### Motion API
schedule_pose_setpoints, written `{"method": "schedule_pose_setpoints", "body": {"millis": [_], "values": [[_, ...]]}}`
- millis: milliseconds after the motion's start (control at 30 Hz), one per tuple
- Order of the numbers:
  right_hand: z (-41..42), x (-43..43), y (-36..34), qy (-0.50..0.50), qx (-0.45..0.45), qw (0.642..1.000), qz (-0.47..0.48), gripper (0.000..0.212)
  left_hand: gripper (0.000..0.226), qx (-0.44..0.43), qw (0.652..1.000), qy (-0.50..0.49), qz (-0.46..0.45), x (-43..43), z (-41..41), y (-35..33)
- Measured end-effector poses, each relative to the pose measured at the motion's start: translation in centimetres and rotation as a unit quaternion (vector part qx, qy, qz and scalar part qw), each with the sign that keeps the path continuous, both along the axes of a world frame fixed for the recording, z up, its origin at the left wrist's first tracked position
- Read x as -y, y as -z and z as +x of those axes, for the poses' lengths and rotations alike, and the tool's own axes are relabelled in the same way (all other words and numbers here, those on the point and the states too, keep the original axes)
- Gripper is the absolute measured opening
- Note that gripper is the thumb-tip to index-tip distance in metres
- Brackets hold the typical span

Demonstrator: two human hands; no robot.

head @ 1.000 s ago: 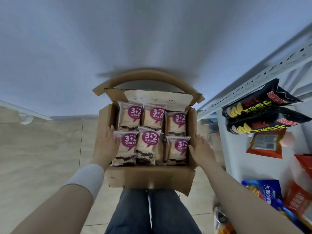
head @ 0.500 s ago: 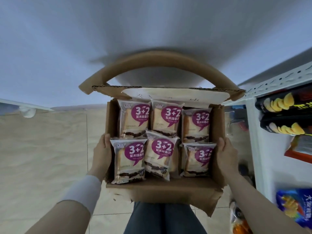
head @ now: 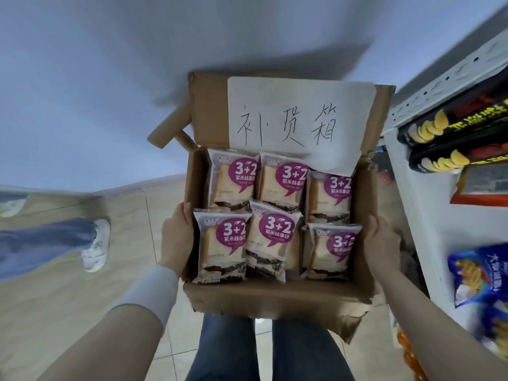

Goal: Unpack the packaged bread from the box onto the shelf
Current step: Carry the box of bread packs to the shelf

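- Between both hands: cardboard box [head: 275, 296], flaps open, held beside shelf [head: 412, 188].
- Left hand [head: 176, 237], right hand [head: 382, 243]: each clamped on a box side wall.
- Inside box: six bread packets [head: 270, 240], two rows.

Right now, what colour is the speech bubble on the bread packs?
Purple with white "3+2" lettering, on each bread pack; clearest in the head view.
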State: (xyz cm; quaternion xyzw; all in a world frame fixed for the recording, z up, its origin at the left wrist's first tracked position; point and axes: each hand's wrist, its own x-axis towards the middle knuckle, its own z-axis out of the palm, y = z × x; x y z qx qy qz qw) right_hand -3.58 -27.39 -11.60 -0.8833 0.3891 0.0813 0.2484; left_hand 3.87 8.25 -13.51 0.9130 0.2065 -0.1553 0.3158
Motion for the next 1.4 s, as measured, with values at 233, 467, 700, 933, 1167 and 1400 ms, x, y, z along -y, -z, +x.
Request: {"method": "schedule_pose_setpoints", "body": {"millis": [233,467,700,933,1167,1400], "values": [[-10.5,-4.7,-5.5,0.122,-0.020,0.991,-0.043,0.037,0.036,0.031,0.988,0.153,-0.021,-1.7,-1.1,-4.6],[-24.3,-8.3,-9.7,0.284,0.025,0.958,-0.031,0.034,0.032,0.040,0.953,0.297,-0.053,2.3,-5.3,-10.2],[-40.8,-10.6,-11.6,0.459,0.053,0.887,-0.028,0.035,0.043,0.061,0.870,0.485,-0.060,11.0,-14.3,-12.9],[-60.1,-12.4,-12.2,0.607,0.075,0.790,-0.037,0.038,0.045,0.086,0.768,0.633,-0.053,21.0,-30.4,-13.4],[-77.8,-14.9,-12.6,0.741,0.058,0.667,-0.054,0.040,0.042,0.067,0.652,0.751,-0.076,32.5,-49.7,-12.6],[-90.5,-16.7,-12.9,0.848,0.021,0.524,-0.069,0.041,0.040,0.087,0.470,0.871,-0.114,42.6,-68.9,-12.4]]}}
